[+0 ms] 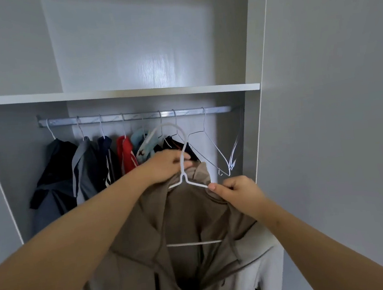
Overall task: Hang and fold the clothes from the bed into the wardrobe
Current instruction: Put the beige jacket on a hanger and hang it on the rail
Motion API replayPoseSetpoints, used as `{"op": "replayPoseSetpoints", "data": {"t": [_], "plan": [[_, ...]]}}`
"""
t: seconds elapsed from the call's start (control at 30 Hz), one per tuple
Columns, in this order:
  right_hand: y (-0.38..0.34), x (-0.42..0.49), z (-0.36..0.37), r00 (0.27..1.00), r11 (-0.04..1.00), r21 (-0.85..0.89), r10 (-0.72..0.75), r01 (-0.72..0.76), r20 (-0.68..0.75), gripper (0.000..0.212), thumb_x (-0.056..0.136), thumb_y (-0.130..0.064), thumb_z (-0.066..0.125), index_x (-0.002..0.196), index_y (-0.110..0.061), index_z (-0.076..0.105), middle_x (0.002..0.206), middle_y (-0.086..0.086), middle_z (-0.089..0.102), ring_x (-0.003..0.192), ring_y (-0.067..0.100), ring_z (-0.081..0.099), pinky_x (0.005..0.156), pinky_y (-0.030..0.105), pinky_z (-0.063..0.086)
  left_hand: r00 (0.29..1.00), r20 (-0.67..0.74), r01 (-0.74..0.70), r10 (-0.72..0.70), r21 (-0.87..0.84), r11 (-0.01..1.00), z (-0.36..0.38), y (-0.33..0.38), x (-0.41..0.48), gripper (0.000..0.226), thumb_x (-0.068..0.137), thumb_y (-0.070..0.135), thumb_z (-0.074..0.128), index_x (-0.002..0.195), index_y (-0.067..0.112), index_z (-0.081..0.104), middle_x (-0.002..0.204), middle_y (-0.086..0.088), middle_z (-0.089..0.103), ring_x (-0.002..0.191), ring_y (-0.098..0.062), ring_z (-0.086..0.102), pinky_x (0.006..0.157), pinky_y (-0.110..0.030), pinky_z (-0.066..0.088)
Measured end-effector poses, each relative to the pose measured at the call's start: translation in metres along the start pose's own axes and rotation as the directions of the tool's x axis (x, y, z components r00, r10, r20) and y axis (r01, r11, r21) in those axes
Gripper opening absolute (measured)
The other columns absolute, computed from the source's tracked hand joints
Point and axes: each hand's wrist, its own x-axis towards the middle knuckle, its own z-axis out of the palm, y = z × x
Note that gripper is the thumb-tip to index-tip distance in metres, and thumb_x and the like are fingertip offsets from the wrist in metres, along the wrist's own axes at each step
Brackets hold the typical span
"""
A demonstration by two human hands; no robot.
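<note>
brown hoodie point(184, 218) hangs on a white wire hanger point(184, 175) held just below the wardrobe rail point(135, 116), left hand point(170, 164) curled round the hanger's neck and the collar, right hand point(238, 190) pinching fabric at the hanger's right arm.

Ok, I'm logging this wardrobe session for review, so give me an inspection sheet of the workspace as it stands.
Surface: white wardrobe shelf above a metal rail; the bed is out of view.
Job's things: brown hoodie on a white hanger, hook not yet on the rail; hung clothes fill the rail's left and middle.
Clutter: empty wire hangers at the rail's right end.
Hands: left hand grips the white hanger's neck at the collar; right hand pinches the hoodie's shoulder.
Cables: nothing seen.
Surroundings: grey wardrobe door on the right.
</note>
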Motion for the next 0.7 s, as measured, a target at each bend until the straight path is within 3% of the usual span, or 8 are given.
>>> {"op": "replayPoseSetpoints", "data": {"t": [0.1, 0.2, 0.3, 0.37, 0.43, 0.47, 0.6, 0.7], "plan": [[0.013, -0.002, -0.003, 0.99, 0.991, 0.007, 0.131, -0.13, -0.051, 0.06, 0.08, -0.059, 0.056, 0.042, -0.018, 0.036, 0.037, -0.004, 0.026, 0.043, 0.01, 0.028, 0.053, 0.028, 0.027, 0.967, 0.158, 0.152, -0.201, 0.276, 0.949, -0.002, -0.011, -0.006, 0.045, 0.093, 0.056, 0.036, 0.111, 0.02, 0.057, 0.115, -0.002, 0.051, 0.105, -0.019, 0.051, 0.081, -0.023, 0.037], [0.027, -0.006, -0.005, 0.966, 0.969, 0.027, 0.248, -0.246, -0.08, 0.062, 0.08, -0.059, 0.058, 0.042, -0.015, 0.036, 0.033, -0.005, 0.029, 0.046, 0.014, 0.035, 0.053, 0.028, 0.03, 0.889, 0.197, 0.313, -0.413, 0.396, 0.863, -0.008, -0.027, -0.012, 0.072, 0.088, 0.067, 0.026, 0.107, 0.009, 0.064, 0.117, -0.015, 0.06, 0.089, -0.02, 0.06, 0.082, -0.025, 0.045], [0.033, -0.008, -0.005, 0.947, 0.955, 0.027, 0.297, -0.296, -0.124, 0.061, 0.081, -0.059, 0.057, 0.044, -0.015, 0.035, 0.032, -0.006, 0.031, 0.045, 0.014, 0.037, 0.05, 0.026, 0.03, 0.843, 0.109, 0.438, -0.527, 0.429, 0.79, -0.008, -0.046, -0.019, 0.082, 0.087, 0.068, 0.033, 0.139, 0.006, 0.038, 0.143, -0.015, 0.041, 0.121, -0.025, 0.049, 0.1, -0.029, 0.039], [0.031, -0.007, -0.007, 0.936, 0.948, 0.032, 0.316, -0.315, -0.154, 0.063, 0.081, -0.06, 0.056, 0.042, -0.014, 0.036, 0.032, -0.005, 0.032, 0.043, 0.013, 0.035, 0.048, 0.025, 0.028, 0.821, 0.105, 0.516, -0.561, 0.286, 0.808, -0.007, -0.056, -0.021, 0.077, 0.088, 0.061, 0.041, 0.14, 0.005, 0.035, 0.138, -0.012, 0.047, 0.114, -0.024, 0.053, 0.089, -0.031, 0.047], [0.029, -0.004, -0.007, 0.935, 0.949, 0.04, 0.316, -0.314, -0.163, 0.063, 0.081, -0.06, 0.056, 0.04, -0.015, 0.039, 0.032, -0.005, 0.033, 0.042, 0.012, 0.035, 0.048, 0.025, 0.028, 0.795, 0.121, 0.604, -0.595, -0.062, 0.795, -0.004, -0.06, -0.02, 0.061, 0.089, 0.049, 0.052, 0.131, 0.005, 0.044, 0.115, -0.01, 0.059, 0.087, -0.02, 0.06, 0.069, -0.031, 0.05], [0.027, -0.003, -0.007, 0.938, 0.951, 0.042, 0.31, -0.307, -0.156, 0.063, 0.081, -0.06, 0.056, 0.04, -0.015, 0.041, 0.032, -0.006, 0.034, 0.042, 0.012, 0.036, 0.048, 0.025, 0.029, 0.796, 0.093, 0.604, -0.599, -0.19, 0.774, -0.002, -0.061, -0.019, 0.056, 0.09, 0.041, 0.056, 0.129, 0.004, 0.045, 0.11, -0.01, 0.06, 0.083, -0.019, 0.059, 0.068, -0.032, 0.049], [0.024, -0.003, -0.001, 0.95, 0.959, 0.057, 0.283, -0.277, -0.136, 0.056, 0.08, -0.059, 0.057, 0.041, -0.02, 0.051, 0.033, -0.007, 0.038, 0.046, 0.012, 0.041, 0.049, 0.024, 0.031, 0.763, -0.104, 0.575, -0.638, -0.343, 0.743, 0.004, -0.065, -0.008, 0.073, 0.084, 0.03, 0.067, 0.141, 0.001, 0.029, 0.136, -0.02, 0.04, 0.116, -0.032, 0.048, 0.093, -0.037, 0.046], [0.027, -0.004, 0.0, 0.939, 0.949, 0.118, 0.307, -0.291, -0.154, 0.053, 0.078, -0.058, 0.059, 0.048, -0.016, 0.046, 0.034, -0.005, 0.032, 0.047, 0.015, 0.039, 0.054, 0.026, 0.033, 0.66, -0.102, 0.565, -0.744, -0.585, 0.581, 0.008, -0.07, -0.01, 0.086, 0.081, 0.03, 0.07, 0.145, 0.004, 0.019, 0.141, -0.022, 0.036, 0.123, -0.036, 0.042, 0.1, -0.042, 0.041]]}}
